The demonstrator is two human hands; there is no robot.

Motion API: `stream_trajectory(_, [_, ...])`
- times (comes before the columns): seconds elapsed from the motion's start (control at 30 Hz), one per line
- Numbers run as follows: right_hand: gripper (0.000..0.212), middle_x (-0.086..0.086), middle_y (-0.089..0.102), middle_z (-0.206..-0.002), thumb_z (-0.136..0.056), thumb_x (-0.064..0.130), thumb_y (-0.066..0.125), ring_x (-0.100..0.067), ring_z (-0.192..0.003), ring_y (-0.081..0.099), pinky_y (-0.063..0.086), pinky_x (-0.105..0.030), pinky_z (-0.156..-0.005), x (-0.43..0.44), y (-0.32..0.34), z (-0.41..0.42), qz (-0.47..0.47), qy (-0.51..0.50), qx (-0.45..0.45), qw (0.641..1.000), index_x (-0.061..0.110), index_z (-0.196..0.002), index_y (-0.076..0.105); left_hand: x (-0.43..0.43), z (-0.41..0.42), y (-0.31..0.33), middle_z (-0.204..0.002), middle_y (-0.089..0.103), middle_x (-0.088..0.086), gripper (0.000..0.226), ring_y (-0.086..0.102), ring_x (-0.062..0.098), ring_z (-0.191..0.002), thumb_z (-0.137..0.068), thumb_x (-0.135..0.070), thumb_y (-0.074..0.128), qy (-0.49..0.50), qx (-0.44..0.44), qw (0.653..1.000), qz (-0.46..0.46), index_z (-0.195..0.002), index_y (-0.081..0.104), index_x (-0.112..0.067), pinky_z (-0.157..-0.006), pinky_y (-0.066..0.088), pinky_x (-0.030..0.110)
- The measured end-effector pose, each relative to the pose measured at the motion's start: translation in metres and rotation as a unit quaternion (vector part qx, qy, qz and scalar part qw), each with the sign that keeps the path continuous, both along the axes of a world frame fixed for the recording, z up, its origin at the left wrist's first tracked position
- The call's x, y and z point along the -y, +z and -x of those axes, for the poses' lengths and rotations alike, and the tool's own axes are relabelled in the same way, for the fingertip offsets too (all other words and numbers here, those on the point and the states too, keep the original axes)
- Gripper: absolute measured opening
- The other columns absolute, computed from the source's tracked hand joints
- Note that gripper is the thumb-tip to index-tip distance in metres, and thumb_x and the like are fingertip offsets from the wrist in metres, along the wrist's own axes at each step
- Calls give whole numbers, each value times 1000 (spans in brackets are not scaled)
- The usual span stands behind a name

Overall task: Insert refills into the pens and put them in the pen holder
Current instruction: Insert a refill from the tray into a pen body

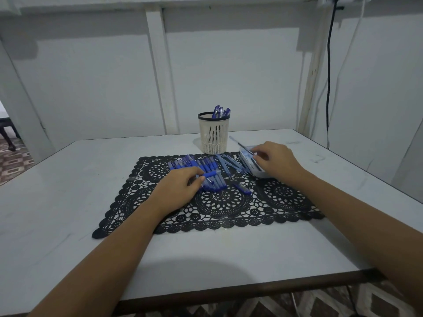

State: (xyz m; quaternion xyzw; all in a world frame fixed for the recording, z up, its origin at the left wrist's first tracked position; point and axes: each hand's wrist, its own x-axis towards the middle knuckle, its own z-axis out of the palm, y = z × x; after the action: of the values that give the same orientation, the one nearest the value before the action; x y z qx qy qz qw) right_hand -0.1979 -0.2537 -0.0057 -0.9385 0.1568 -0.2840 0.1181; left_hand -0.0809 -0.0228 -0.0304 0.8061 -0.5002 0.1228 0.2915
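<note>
White table (91,179), black lace mat (229,202): pinches a pen (211,174) from the middle pile (206,164) with left hand (180,188), curls right hand (277,159) into the tray (258,175) of refills (246,150) at right (grip unclear); likely light, stiff, slick, best held mid-barrel; pen holder (214,136) beyond.

Home room: lace mat (283,195) on table (68,191), patterned floor (13,161)

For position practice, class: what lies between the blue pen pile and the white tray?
Head view: pale-blue sticks, apparently refills, lie on the black lace mat between pen pile and white tray; one separate blue pen lies nearer the person.
</note>
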Motion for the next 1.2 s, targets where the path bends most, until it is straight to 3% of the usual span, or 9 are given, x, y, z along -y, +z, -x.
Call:
stream_trajectory(0.1, [23,-1,64,-98,-88,22,54,-20,-97,56,37,-32,-73,-8,-10,15,76,30,19,996,23,-107,68,0,0,0,-76,62,-7,21,55,4,-66,-93,-29,49,8,-2,1000,9,-105,63,-17,-64,44,25])
stream_trajectory(0.23, [17,1,66,-87,-84,22,60,-23,-87,61,28,-32,-69,-10,-25,21,126,57,61,989,23,-95,71,0,1,1,-72,63,-7,22,56,4,-62,-94,-28,48,13,-14,1000,18,-106,62,-16,-60,43,22])
stream_trajectory(0.37, [16,1,67,-88,-82,17,65,-23,-87,61,25,-34,-70,-11,-29,21,122,51,72,989,23,-94,72,0,1,1,-70,61,-8,24,52,1,-60,-95,-28,47,16,-11,1000,21,-109,62,-16,-54,32,14])
stream_trajectory(0.83, [18,3,66,-87,-83,15,64,-19,-86,61,30,-33,-72,-12,-32,22,85,71,98,989,22,-97,71,1,6,2,-74,65,2,24,58,15,-64,-94,-28,48,12,-30,999,42,-109,62,-17,-63,44,27])
stream_trajectory(1.2, [19,3,66,-90,-85,17,63,-18,-90,60,27,-32,-72,-11,-33,23,82,71,89,990,23,-101,70,2,8,3,-74,65,4,23,54,13,-58,-95,-26,48,5,-41,998,56,-109,62,-14,-55,39,17])
